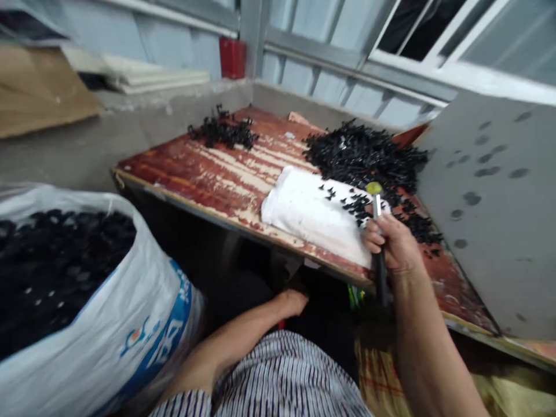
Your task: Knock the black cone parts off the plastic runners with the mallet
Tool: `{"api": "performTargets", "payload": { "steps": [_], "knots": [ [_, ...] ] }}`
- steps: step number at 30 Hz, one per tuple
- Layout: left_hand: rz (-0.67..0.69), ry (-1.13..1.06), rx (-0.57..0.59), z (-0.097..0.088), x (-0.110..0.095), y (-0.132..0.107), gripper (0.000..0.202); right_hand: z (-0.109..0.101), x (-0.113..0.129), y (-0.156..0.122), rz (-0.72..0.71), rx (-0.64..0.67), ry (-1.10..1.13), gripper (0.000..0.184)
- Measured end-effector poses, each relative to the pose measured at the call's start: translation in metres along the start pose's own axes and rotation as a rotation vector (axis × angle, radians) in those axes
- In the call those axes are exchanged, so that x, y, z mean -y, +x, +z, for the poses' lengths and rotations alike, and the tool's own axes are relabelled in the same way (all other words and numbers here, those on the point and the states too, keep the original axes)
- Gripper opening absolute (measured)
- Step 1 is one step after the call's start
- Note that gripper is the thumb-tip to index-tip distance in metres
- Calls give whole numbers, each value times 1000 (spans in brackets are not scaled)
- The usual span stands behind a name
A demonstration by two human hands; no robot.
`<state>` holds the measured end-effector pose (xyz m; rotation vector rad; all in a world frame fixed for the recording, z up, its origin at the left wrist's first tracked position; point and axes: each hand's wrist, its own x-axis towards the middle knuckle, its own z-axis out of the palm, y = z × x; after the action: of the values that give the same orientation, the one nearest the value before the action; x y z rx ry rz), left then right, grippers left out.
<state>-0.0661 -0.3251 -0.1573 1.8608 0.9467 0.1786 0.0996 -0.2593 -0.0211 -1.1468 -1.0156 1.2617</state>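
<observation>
My right hand (393,240) is wrapped round a black-handled tool (380,272) with a bright metal shaft and a round yellow-green end pointing up. It is over the right end of a folded white cloth (308,202). Small black parts (358,205) lie scattered on the cloth, beside the tool. Behind them rises a large heap of black parts (365,153). Low by my lap, below the table edge, is my left hand (295,302); its fingers are blurred and hidden in shadow.
The worn red-brown tabletop (174,168) carries a smaller black pile (223,130) at its far left. A grey spotted panel (490,220) rises at the right. A white sack (125,313) full of black pieces stands at the left. Cardboard (43,90) lies behind it.
</observation>
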Motion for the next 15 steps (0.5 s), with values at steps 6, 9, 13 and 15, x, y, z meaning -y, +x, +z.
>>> {"api": "performTargets", "payload": {
  "steps": [6,9,13,15],
  "knots": [
    [229,485,372,-14,-67,-15,18,-8,-5,0,-68,-5,194,40],
    [602,447,240,-56,-101,-27,20,-13,-6,-12,-138,-60,283,41],
    [535,548,-249,-125,-121,3,24,-16,-16,-27,-196,-168,371,28],
    [475,644,-338,-158,-121,38,24,-18,-21,-29,-200,-208,403,25]
  ]
}}
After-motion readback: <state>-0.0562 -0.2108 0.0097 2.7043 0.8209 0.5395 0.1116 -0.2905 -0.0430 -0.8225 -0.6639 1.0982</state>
